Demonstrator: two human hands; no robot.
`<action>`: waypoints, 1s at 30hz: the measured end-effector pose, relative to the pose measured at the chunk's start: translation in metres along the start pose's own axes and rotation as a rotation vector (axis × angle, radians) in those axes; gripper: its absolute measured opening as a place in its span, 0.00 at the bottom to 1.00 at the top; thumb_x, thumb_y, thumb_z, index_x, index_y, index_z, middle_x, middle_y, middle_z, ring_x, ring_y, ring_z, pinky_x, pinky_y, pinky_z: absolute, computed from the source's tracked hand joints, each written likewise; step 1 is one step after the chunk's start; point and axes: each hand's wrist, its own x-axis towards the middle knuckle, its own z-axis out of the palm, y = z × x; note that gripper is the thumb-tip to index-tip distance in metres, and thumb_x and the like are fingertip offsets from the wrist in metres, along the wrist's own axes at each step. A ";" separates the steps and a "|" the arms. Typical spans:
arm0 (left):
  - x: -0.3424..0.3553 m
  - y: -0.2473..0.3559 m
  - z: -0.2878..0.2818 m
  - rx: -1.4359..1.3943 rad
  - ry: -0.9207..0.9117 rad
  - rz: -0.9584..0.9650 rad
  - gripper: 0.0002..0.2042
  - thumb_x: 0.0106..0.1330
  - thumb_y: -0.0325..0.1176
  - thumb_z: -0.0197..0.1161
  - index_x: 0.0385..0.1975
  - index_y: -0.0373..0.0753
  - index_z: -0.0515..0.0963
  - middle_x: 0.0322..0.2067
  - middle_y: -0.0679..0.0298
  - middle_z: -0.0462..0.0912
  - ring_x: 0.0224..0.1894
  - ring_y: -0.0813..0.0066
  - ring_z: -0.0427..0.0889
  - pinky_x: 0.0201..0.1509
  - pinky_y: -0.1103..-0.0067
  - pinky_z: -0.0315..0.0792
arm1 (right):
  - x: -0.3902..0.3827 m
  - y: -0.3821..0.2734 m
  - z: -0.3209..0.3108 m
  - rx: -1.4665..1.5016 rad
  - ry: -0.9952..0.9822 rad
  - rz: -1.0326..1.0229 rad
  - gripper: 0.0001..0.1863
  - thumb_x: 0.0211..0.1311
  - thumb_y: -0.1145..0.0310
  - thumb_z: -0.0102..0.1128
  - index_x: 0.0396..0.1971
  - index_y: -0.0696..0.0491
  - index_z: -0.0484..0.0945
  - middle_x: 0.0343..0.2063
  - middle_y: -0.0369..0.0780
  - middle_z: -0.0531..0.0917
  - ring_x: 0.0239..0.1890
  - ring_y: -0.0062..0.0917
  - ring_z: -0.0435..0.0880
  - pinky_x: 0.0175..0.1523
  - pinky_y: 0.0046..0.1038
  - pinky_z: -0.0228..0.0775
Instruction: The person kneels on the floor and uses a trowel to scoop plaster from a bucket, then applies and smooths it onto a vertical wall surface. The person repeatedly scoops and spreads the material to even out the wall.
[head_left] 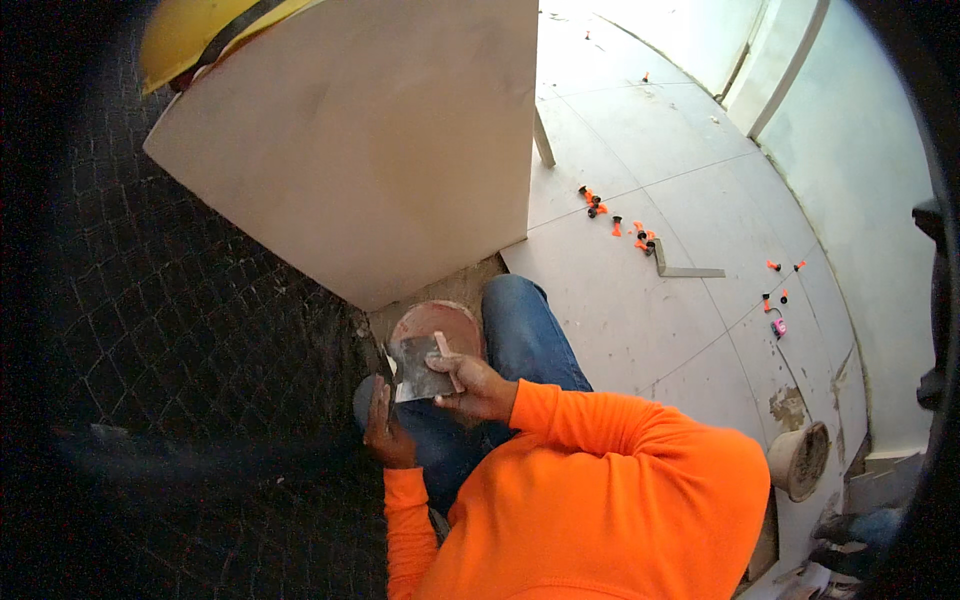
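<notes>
Just below the frame's centre, my right hand (482, 388) grips a flat, grey metal trowel (413, 374) by its pale handle (441, 346), partly hiding a round, reddish tub (440, 316). My left hand (389, 432), open with straightened fingers, is beside the trowel's left edge; whether they touch, I cannot tell.

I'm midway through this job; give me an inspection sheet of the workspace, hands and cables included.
Surface: pale floor tiles, dirt marks in places.
Job's things: flat metal tool, seen in front of a round reddish tub.
Clutter: orange-and-black clips and an L-shaped bar on the tiles.
Hands: right hand grips the tool; left hand open beside it, contact unclear.
Cables: nothing clearly seen.
Surroundings: large pale panel, dark netting left, bucket right.
</notes>
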 end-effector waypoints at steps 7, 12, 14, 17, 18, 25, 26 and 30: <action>-0.024 -0.036 0.015 -0.012 -0.082 -0.215 0.18 0.77 0.31 0.51 0.61 0.32 0.78 0.59 0.46 0.82 0.62 0.52 0.82 0.65 0.64 0.73 | -0.007 -0.042 0.000 -0.041 -0.134 -0.233 0.37 0.74 0.62 0.57 0.77 0.39 0.51 0.58 0.36 0.78 0.49 0.23 0.82 0.36 0.30 0.83; -0.001 -0.107 0.053 -0.478 0.358 -0.905 0.24 0.78 0.46 0.56 0.56 0.27 0.77 0.51 0.49 0.85 0.52 0.54 0.84 0.56 0.68 0.76 | -0.016 -0.083 -0.019 -0.041 0.044 -0.466 0.17 0.73 0.59 0.60 0.58 0.47 0.74 0.48 0.34 0.84 0.42 0.22 0.85 0.37 0.25 0.78; 0.014 -0.152 0.078 -0.512 0.450 -1.022 0.24 0.77 0.47 0.57 0.52 0.27 0.77 0.47 0.53 0.85 0.45 0.59 0.84 0.52 0.68 0.77 | -0.020 -0.094 -0.029 -0.019 0.168 -0.431 0.16 0.73 0.60 0.60 0.56 0.48 0.75 0.45 0.34 0.85 0.42 0.22 0.85 0.35 0.24 0.78; 0.022 -0.217 0.122 -0.369 0.420 -1.173 0.24 0.77 0.48 0.57 0.52 0.27 0.77 0.46 0.55 0.83 0.44 0.61 0.83 0.52 0.67 0.77 | -0.028 -0.093 -0.047 -0.020 0.249 -0.463 0.16 0.73 0.60 0.60 0.55 0.50 0.77 0.41 0.33 0.85 0.42 0.22 0.85 0.32 0.24 0.79; 0.023 -0.236 0.140 -0.290 0.347 -1.247 0.24 0.77 0.48 0.57 0.52 0.27 0.77 0.47 0.55 0.83 0.45 0.61 0.83 0.52 0.66 0.76 | -0.032 -0.088 -0.053 -0.035 0.205 -0.450 0.15 0.73 0.60 0.60 0.54 0.50 0.77 0.41 0.33 0.85 0.41 0.22 0.86 0.32 0.24 0.79; -0.001 -0.308 0.203 -0.445 0.053 -1.358 0.37 0.72 0.56 0.59 0.67 0.26 0.68 0.66 0.42 0.73 0.67 0.46 0.74 0.69 0.62 0.68 | -0.049 -0.022 -0.059 0.053 0.221 -0.230 0.28 0.75 0.64 0.57 0.71 0.48 0.61 0.45 0.35 0.84 0.37 0.23 0.87 0.34 0.26 0.82; -0.002 -0.310 0.203 -0.419 0.016 -1.346 0.37 0.72 0.56 0.59 0.67 0.27 0.68 0.66 0.42 0.73 0.67 0.46 0.73 0.69 0.62 0.67 | -0.050 -0.020 -0.057 0.077 0.241 -0.209 0.33 0.75 0.64 0.56 0.75 0.47 0.55 0.46 0.35 0.83 0.36 0.23 0.87 0.34 0.27 0.82; -0.005 -0.296 0.196 -0.285 -0.092 -1.291 0.37 0.73 0.56 0.58 0.67 0.27 0.69 0.68 0.42 0.71 0.68 0.47 0.72 0.70 0.62 0.66 | -0.048 -0.031 -0.060 -0.265 0.284 -0.481 0.27 0.75 0.64 0.57 0.69 0.50 0.65 0.43 0.34 0.84 0.36 0.21 0.87 0.34 0.26 0.82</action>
